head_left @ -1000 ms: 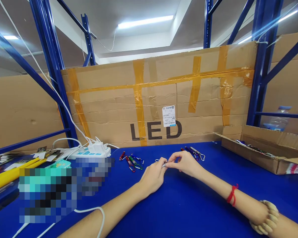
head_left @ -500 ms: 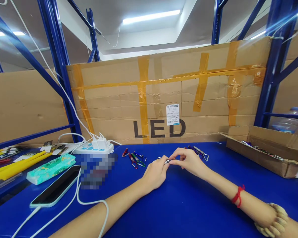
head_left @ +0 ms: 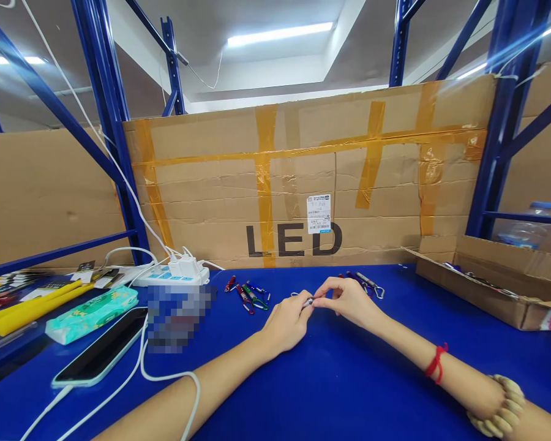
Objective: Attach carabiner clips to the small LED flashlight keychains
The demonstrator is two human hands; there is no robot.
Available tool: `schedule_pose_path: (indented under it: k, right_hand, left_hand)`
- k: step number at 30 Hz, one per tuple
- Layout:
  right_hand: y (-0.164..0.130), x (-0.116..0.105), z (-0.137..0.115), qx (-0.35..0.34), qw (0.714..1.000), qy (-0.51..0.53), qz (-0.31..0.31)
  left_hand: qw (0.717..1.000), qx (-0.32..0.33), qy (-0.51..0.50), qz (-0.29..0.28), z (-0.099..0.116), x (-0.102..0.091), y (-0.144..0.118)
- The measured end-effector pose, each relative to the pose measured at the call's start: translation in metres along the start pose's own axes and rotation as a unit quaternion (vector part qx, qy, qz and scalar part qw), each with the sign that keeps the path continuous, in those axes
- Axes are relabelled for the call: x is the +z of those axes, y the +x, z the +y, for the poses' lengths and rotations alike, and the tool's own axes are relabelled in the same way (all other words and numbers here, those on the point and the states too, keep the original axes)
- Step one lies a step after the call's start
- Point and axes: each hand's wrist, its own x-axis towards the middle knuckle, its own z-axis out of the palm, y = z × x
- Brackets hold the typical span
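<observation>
The left hand [head_left: 285, 323] and right hand [head_left: 349, 302] cover most of the small silver piece [head_left: 307, 302] at the frame's centre — its full shape cannot be told. The right hand also hides part of the clip pieces [head_left: 371, 283] behind it. Left of centre, a pixelated patch [head_left: 180, 318] blots out the tabletop [head_left: 349, 380]. The cardboard box [head_left: 487, 298] is cut off at the right edge, the yellow rods [head_left: 41, 308] at the left — and the label's [head_left: 319, 214] fine print is illegible.

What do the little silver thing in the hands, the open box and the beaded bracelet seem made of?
Silver piece: probably polished metal, since it shines; coated plastic possible.
Open box: matte brown cardboard, showing thin, folded walls.
Beaded bracelet: matte; chunky beige beads suggest wood or seed.
</observation>
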Motion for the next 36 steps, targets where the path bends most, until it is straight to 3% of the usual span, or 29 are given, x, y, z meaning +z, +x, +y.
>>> schedule_pose_path:
  k: [36]
  right_hand:
    - [0.0006,0.0027,-0.0035,0.016,1.000,-0.007,-0.003]
  left_hand:
    - [1.000,0.004,0.014,0.007,-0.0012,0.0008,0.0002]
